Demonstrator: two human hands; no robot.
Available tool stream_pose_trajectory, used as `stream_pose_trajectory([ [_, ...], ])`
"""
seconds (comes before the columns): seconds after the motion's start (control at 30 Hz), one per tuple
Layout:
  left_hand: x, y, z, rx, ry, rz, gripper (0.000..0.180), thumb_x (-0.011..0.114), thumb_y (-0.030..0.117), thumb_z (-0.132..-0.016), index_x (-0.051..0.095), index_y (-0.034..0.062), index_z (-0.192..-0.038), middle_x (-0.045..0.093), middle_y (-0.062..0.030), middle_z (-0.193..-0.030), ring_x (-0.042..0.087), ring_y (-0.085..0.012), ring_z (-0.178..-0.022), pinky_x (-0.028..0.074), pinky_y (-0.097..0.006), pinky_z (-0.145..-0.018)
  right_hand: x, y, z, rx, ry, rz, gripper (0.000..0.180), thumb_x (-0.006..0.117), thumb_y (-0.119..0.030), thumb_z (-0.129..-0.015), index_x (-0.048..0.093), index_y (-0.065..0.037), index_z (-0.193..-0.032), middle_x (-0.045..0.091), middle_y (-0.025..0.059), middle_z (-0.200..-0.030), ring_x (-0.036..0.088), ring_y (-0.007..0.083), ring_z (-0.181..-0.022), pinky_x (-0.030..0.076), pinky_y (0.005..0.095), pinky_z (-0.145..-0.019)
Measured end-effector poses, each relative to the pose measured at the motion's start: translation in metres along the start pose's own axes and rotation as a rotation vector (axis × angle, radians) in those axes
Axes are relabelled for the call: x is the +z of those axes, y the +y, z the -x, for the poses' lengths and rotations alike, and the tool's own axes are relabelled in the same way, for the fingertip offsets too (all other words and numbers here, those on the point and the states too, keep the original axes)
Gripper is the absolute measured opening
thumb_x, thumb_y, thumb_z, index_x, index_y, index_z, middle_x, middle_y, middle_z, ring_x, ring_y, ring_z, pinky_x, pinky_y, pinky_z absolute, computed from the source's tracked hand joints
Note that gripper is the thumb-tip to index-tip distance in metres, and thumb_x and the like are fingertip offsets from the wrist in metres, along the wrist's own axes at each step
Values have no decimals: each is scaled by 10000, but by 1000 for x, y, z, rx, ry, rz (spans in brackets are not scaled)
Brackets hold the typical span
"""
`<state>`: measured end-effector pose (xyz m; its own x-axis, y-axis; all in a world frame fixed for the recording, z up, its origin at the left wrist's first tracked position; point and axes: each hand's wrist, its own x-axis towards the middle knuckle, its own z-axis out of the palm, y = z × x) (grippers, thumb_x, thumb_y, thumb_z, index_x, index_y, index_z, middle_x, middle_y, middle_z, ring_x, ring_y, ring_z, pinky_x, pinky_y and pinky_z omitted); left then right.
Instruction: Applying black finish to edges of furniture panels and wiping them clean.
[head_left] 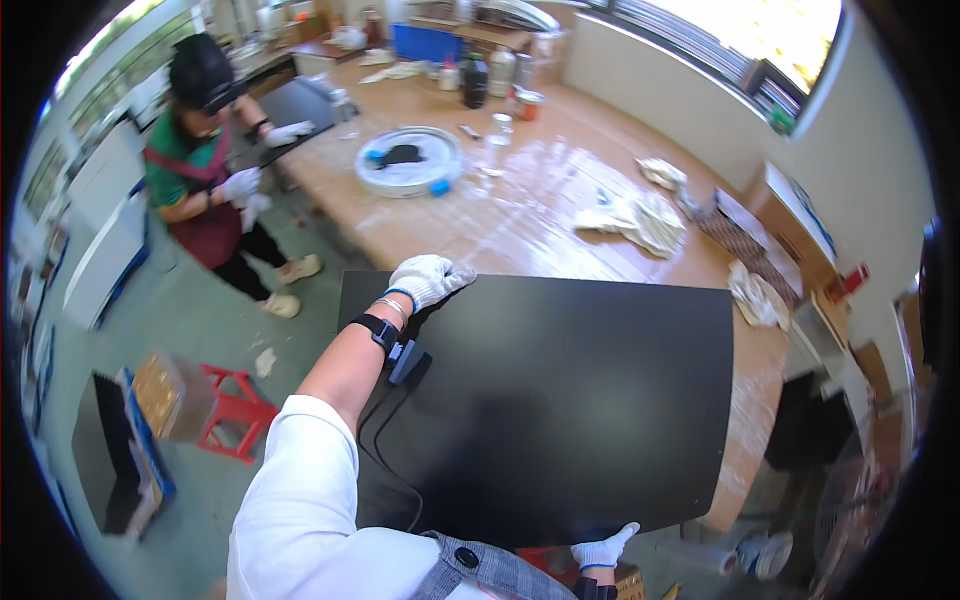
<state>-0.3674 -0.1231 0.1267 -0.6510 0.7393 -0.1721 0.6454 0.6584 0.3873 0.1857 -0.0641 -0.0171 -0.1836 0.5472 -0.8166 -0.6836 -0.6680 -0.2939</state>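
A large black flat panel [580,390] lies before me, its far part over the brown work table. At the panel's far left edge, my left hand [432,282] in a white knitted glove grips the rim. A black band and a small device with a dark cable [375,440] are on that wrist and forearm. My right hand [603,550], also gloved, holds the near edge toward the right, thumb stretched out and fingers partly hidden by the panel.
The table [400,225] carries a round white lidded tub [408,170], bottles [476,82] and crumpled white cloths [640,222]. At the left, a co-worker [205,165] in gloves stands by another dark panel [297,105]. A red stool [237,412] stands on the floor.
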Motion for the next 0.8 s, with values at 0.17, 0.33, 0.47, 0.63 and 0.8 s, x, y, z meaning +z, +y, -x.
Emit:
stream_pose_trajectory([
  [0.17,-82,-81,118,-259,225,-78,710,415,698,-877,712,53,-872,678,-199,-929,630,-376,-930,473,-457,-836,52,41,-12,193,-282,59,791,435,-714,-880,442,-128,-1411,451,73,-1445,425,312,-1301,337,487,-1113],
  [0.33,-115,-218,265,-414,498,-35,660,513,650,-865,695,16,-886,662,-224,-869,632,-370,-850,489,-424,-769,98,133,11,470,-363,325,766,481,-693,-877,474,-111,-1376,479,55,-1420,456,295,-1264,339,465,-1113],
  [0.47,-139,-374,487,-417,965,1195,355,502,257,-993,654,-63,-995,705,-92,-991,639,-186,-915,491,-313,-807,121,241,49,780,-426,577,656,538,-594,-908,493,-105,-1343,502,72,-1392,454,310,-1278,302,532,-1119],
  [0.63,-151,-302,555,-1182,541,-138,676,430,588,-933,615,-62,-955,617,-277,-1018,583,-399,-1007,436,-449,-870,160,319,98,689,-310,814,506,639,-403,-921,519,-81,-1293,550,79,-1312,528,290,-1201,400,555,-1043],
  [0.8,-120,-346,696,-1367,532,-177,788,376,666,-918,620,-66,-1078,611,-277,-1135,543,-428,-1110,401,-451,-953,162,407,130,849,-353,1125,477,652,-334,-923,513,-66,-1292,565,103,-1269,583,289,-1126,489,518,-959],
])
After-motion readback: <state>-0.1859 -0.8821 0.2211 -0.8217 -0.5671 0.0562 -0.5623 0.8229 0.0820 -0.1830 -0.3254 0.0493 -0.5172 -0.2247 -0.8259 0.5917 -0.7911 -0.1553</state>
